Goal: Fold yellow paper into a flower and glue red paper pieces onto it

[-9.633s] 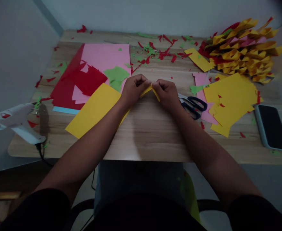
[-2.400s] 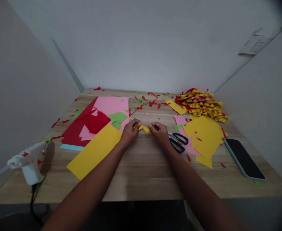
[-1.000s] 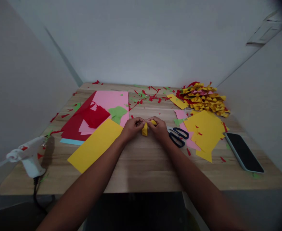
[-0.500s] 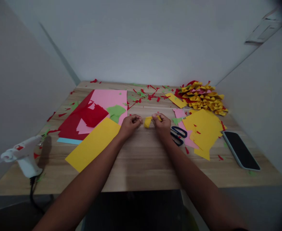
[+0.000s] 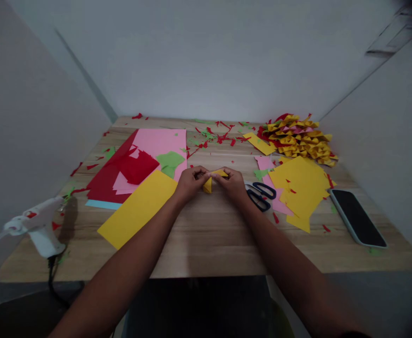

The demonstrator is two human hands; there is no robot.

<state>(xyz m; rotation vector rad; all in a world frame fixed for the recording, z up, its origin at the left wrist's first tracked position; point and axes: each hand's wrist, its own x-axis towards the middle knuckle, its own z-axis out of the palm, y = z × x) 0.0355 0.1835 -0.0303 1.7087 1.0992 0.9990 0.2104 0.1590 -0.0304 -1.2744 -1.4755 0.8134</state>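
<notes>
Between my two hands is a small folded strip of yellow paper [image 5: 208, 186], held just above the middle of the table. My left hand [image 5: 192, 182] pinches its left end between thumb and fingers. The right end is pinched in my right hand [image 5: 231, 181], with the fingertips of both hands close together. Just right of my right wrist lie the dark-handled scissors [image 5: 262, 196], their blades partly hidden. A large yellow paper sheet [image 5: 137, 209] lies beside my left forearm.
A white glue gun [image 5: 44, 227] with a cord stands at the left edge. Pink sheet [image 5: 160, 140], red paper [image 5: 135, 166] and green paper [image 5: 171, 163] lie at left. Right are yellow sheets [image 5: 302, 180], a phone [image 5: 359, 218] and a folded-paper cluster [image 5: 299, 138]. Scraps litter the back.
My left hand, apart from the yellow paper before, has closed on its left end. My right hand has shifted slightly left, and the two hands now meet at the strip.
</notes>
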